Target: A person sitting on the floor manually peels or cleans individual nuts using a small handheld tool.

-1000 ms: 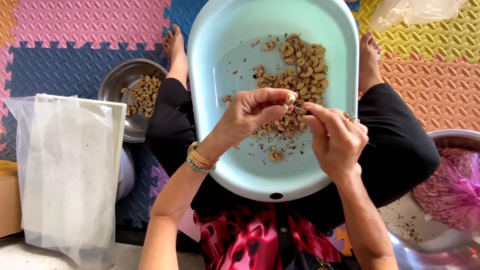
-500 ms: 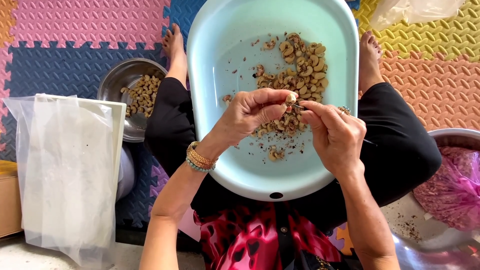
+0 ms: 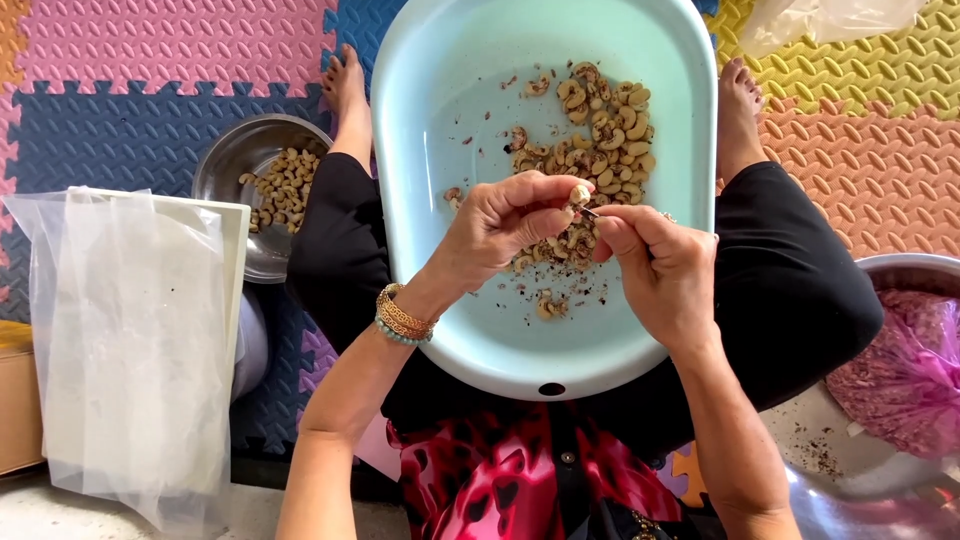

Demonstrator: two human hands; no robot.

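Note:
A pale blue plastic basin (image 3: 450, 120) rests on my lap, with a heap of cashew nuts (image 3: 600, 130) and bits of skin in it. My left hand (image 3: 500, 235) pinches one cashew nut (image 3: 579, 194) between thumb and fingers above the basin. My right hand (image 3: 655, 275) holds a small thin blade (image 3: 590, 211) whose tip touches that nut. Gold bangles sit on my left wrist.
A steel bowl (image 3: 225, 170) with peeled nuts stands on the foam mat by my left knee. A white container lined with a clear plastic bag (image 3: 120, 330) is at the left. At the right, a steel bowl (image 3: 900, 275) holds a pink bag of skins.
Both hands stay together over the basin; the fingers shift slightly around the nut, and the blade works at it.

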